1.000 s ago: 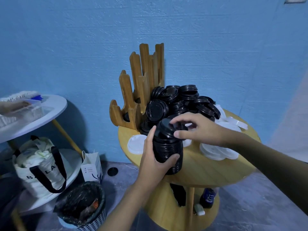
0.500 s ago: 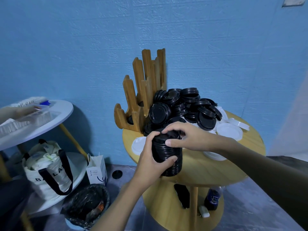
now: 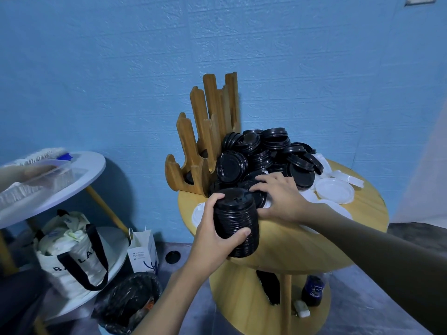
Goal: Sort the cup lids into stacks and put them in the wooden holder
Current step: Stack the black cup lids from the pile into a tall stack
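Observation:
My left hand (image 3: 215, 234) grips a tall stack of black lids (image 3: 235, 216) standing at the front edge of the round wooden table (image 3: 302, 243). My right hand (image 3: 281, 197) reaches past the stack's top, its fingers resting on black lids at the foot of a big loose pile of black lids (image 3: 268, 155); whether it pinches one I cannot tell. White lids (image 3: 335, 189) lie to the right of the pile and one (image 3: 197, 215) to the left of the stack. The wooden holder (image 3: 205, 131) stands at the table's back left, its slots mostly hidden.
A white round table (image 3: 79, 175) with trays stands on the left, above a canvas bag (image 3: 70, 252), a paper bag (image 3: 144, 251) and a lined bin (image 3: 128, 305) on the floor. A dark bottle (image 3: 313, 290) sits on the wooden table's lower shelf. Blue wall behind.
My right hand has left the top of the stack and moved back right onto lids at the pile's foot. My left hand keeps its grip on the stack.

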